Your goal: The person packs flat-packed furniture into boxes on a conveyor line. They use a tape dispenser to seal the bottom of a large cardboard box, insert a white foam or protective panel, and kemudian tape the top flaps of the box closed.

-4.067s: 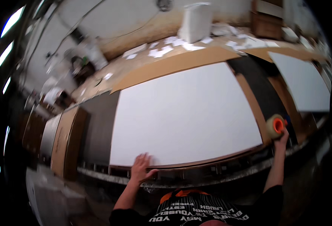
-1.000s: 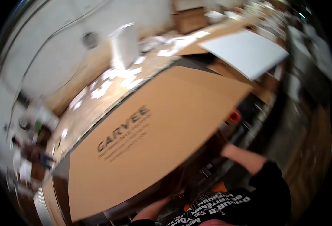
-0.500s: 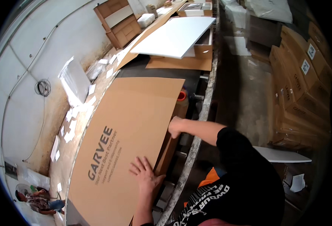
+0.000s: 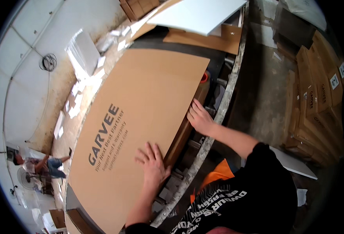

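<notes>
A big brown cardboard carton (image 4: pixel 156 89) with dark print lies in front of me on a conveyor, its wide top panel facing up. My left hand (image 4: pixel 153 167) rests flat on that panel near its right edge, fingers spread, holding nothing. Farther along the same edge is my right hand (image 4: pixel 201 118), its fingers stretched out against the carton's rim and side. Past it, partly hidden beside the carton's far right corner, sits a round thing with a red ring (image 4: pixel 204 77), perhaps a tape roll.
A metal conveyor rail (image 4: pixel 222 113) runs between me and the carton. Beyond lie a white panel (image 4: pixel 197 15) and a cardboard sheet (image 4: pixel 203 39). Stacked cartons (image 4: pixel 316 89) stand at right. A wrapped white slab (image 4: pixel 82 54) leans at the left wall; a person (image 4: pixel 43 167) sits lower left.
My right hand has gone from a closed grip on the carton's edge to extended fingers against it. The left hand stays flat on the panel. The view has shifted.
</notes>
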A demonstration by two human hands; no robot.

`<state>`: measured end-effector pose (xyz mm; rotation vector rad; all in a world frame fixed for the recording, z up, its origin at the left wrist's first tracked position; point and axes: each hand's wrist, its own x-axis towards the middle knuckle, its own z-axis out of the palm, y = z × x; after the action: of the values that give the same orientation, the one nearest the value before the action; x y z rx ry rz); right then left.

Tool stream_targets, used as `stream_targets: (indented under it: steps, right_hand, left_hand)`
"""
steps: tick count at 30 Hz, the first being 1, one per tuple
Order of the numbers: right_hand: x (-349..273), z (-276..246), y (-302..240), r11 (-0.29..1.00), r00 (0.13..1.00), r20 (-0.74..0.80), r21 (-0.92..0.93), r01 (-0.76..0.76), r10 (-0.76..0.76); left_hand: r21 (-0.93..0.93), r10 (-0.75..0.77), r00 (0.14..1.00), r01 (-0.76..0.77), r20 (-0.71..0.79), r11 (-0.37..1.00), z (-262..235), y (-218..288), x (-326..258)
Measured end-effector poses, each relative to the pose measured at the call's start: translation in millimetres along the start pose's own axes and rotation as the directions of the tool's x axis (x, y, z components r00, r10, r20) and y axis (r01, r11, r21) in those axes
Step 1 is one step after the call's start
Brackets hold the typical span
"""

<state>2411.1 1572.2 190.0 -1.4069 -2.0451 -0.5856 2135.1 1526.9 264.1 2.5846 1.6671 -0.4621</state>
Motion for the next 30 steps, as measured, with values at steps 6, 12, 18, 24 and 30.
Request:
stream_targets:
  steps: [6,12,18,24,30]
  right_hand:
    - [-9,-4,16,0.999,0.997,0.075,-0.033,0.036,-0.034]
    - [4,-40,8,0.959,0.972,-0.229,0.259,0.111,-0.051]
    - [43,41,18,0.888,0.945,-0.298,0.460,0.021,0.132]
    - [41,43,21,0.849,0.942,-0.300,0.527,0.034,0.148]
    - [35,40,24,0.866,0.964,-0.221,0.500,-0.020,0.150]
  left_hand:
    - [0.121,0.262,0.963,-0.254,-0.060,0.960,-20,34,52]
    - [0.111,0.268,0.959,-0.257,-0.096,0.960,-11,30,55]
    - [0.104,0.312,0.940,-0.299,-0.138,0.949,-1,30,60]
    - [-0.180,0.367,0.913,-0.397,-0.178,0.900,-22,7,68]
    - [-0.543,-0.350,0.839,0.079,-0.417,0.836,-7,-162,257]
